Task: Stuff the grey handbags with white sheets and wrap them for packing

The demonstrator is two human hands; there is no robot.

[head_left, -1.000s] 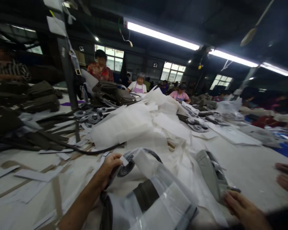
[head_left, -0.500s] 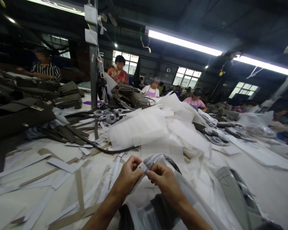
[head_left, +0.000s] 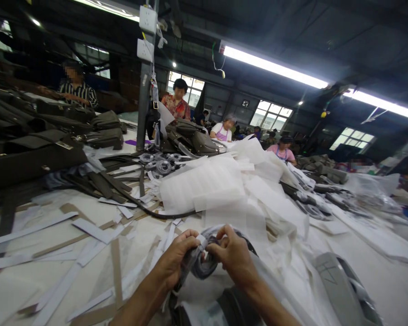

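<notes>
Between my hands is a coiled dark strap [head_left: 204, 270] wrapped in thin clear film. My left hand [head_left: 177, 259] grips its left side, thumb and fingers closed near a small white piece [head_left: 201, 241] on the wrap. From the other side, my right hand [head_left: 234, 253] pinches the coil's upper right edge, its fingertips close to the left ones. Below my wrists lies a dark bag-like item [head_left: 240, 305], partly covered by pale film. My forearms hide some of it.
White sheets [head_left: 204, 181] are heaped ahead. Paper strips [head_left: 91, 231] litter the left, with dark bags [head_left: 37, 154] behind. A grey tape-dispenser-like device [head_left: 336, 283] stands at right. More coiled straps [head_left: 163, 167] lie near a post [head_left: 144, 95]. Several people work beyond.
The coil has turned so that its round loops now show below my fingers. My right hand has risen slightly and tilted. The whole view has shifted a little.
</notes>
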